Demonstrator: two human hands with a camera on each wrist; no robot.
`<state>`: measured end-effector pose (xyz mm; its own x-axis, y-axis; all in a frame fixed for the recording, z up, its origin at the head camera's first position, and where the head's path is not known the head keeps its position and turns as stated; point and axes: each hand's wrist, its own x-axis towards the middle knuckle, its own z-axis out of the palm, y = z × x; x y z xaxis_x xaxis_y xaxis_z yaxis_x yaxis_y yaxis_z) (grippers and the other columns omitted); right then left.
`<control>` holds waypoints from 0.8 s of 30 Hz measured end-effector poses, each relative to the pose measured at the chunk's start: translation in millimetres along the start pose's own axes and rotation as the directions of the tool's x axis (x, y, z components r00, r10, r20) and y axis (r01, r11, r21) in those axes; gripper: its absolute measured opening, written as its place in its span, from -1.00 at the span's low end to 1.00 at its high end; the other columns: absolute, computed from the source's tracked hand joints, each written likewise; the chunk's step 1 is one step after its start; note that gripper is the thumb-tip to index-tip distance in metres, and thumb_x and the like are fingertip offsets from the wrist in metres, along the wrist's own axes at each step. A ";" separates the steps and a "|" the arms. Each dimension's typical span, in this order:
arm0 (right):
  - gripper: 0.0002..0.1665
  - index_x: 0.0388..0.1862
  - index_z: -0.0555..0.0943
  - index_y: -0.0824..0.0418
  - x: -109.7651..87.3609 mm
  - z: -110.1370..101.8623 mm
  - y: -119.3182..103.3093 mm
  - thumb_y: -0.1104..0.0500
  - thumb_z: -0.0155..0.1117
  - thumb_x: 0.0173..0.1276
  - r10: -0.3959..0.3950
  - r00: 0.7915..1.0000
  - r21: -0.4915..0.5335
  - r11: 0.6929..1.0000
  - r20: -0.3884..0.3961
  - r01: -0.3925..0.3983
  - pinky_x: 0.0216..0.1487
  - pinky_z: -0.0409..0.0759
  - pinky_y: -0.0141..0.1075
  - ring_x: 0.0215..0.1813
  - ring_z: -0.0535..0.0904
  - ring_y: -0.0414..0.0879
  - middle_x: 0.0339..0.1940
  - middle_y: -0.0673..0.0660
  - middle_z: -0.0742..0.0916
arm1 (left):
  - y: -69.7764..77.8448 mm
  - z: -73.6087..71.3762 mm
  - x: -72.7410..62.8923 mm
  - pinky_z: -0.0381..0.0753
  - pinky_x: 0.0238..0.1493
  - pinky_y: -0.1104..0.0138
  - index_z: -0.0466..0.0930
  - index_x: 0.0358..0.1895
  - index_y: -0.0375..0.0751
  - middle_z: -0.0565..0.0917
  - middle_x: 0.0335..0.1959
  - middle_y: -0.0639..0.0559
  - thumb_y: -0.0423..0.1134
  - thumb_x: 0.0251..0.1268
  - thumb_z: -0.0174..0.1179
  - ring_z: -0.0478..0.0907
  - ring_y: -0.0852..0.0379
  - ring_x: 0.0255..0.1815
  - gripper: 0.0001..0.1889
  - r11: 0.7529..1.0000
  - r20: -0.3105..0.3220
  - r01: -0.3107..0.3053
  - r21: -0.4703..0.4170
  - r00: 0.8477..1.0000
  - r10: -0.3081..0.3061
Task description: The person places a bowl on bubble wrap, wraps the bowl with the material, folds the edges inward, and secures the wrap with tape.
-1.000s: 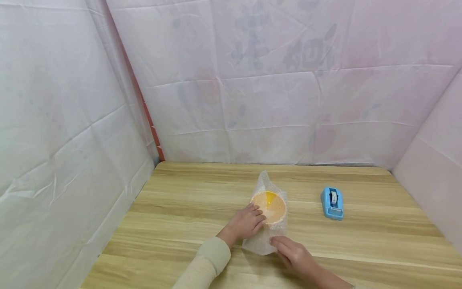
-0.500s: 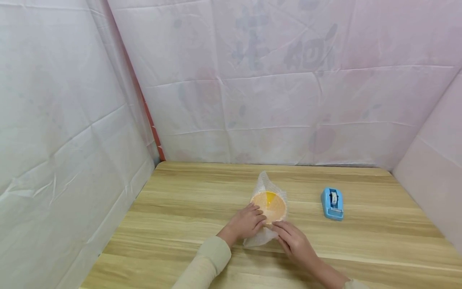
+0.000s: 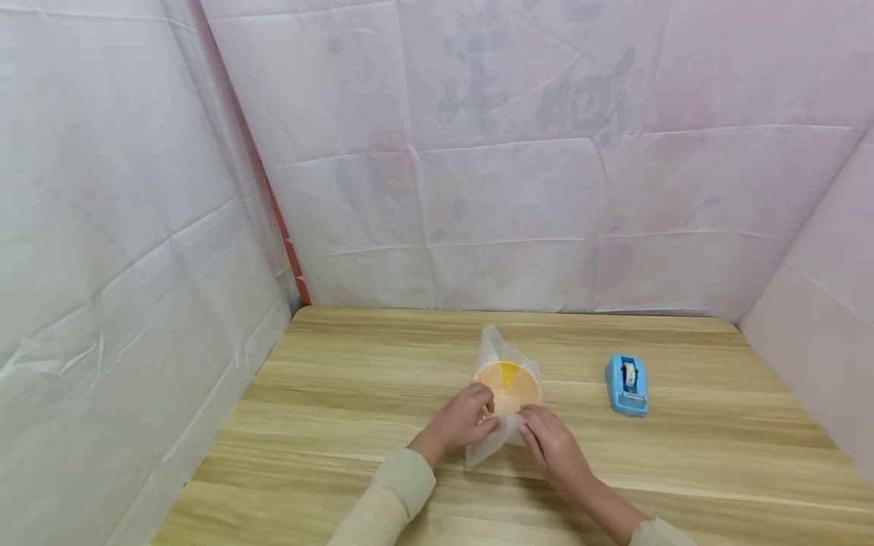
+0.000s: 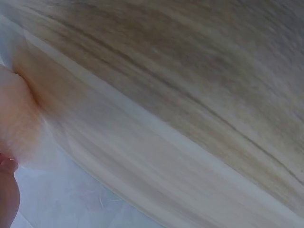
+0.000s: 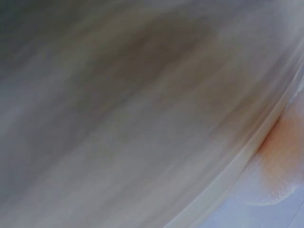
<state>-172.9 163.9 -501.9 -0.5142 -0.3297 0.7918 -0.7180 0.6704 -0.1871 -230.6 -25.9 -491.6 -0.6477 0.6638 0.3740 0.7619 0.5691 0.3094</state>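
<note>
A round yellow-orange dish point(image 3: 522, 383) lies on the table, mostly covered by translucent bubble wrap point(image 3: 490, 345); a bright yellow wedge of it shows at the far side. At its near left edge, my left hand point(image 3: 459, 417) curls its fingers over the wrap, with the thumb at the near flap. My right hand point(image 3: 556, 449) pinches the wrap at the near right edge, where the flap is gathered up over the dish. In the left wrist view, the left thumb point(image 4: 8, 190) is at the wrap. The right wrist view shows the covered orange side of the dish point(image 5: 280, 156) but no fingers.
A blue tape dispenser point(image 3: 626, 385) with a roll of tape stands to the right of the dish. The wood-grain table point(image 3: 355, 364) meets pale sheets point(image 3: 478, 197) hanging behind it and at both sides.
My right hand has moved forward from the wrap's near corner to the dish's near edge, folding the flap up. My left fingers, laid over the dish before, have curled back.
</note>
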 end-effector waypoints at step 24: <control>-0.80 -0.54 0.44 0.21 9.2 12.5 -1.0 0.35 0.19 0.24 0.196 0.978 0.025 0.980 -0.074 -0.195 -0.65 0.09 -0.66 -0.60 0.06 -0.49 -0.71 -0.18 0.27 | 5.3 3.8 -21.8 0.53 -0.11 0.49 0.57 -0.12 -0.25 0.60 -0.22 0.02 0.02 0.02 0.27 0.55 0.18 -0.22 -0.56 0.991 -0.164 -0.130 0.040 0.977 0.135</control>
<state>-182.8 151.9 -501.6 -0.6092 -0.1417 0.7802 -0.6156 0.7048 -0.3527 -212.5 -35.6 -501.5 -0.5286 0.6459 0.5509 0.8389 0.4967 0.2226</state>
